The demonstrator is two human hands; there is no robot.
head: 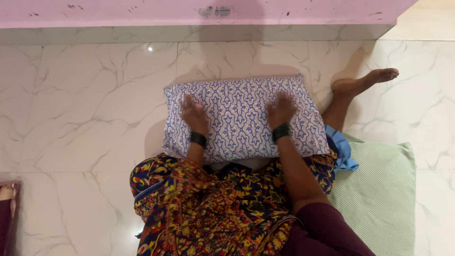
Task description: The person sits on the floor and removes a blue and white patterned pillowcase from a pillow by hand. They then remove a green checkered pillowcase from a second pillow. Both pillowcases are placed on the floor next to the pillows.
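A pillow (239, 102) in a white case with a blue pattern lies on the marble floor in front of my lap. My left hand (193, 115) rests flat on its left half, fingers spread. My right hand (281, 110) presses flat on its right half, fingers apart. Both wrists wear dark bangles. Neither hand holds anything. The pillow's near edge lies against my knees, which are covered by a colourful floral garment (208, 204).
A green checked pillow (384, 189) lies to my right, with a blue cloth (342, 150) at its top edge. My bare foot (364, 83) stretches out past the right of the blue-patterned pillow. A pink wall base (189, 13) runs along the far side. White marble floor (76, 109) surrounds me.
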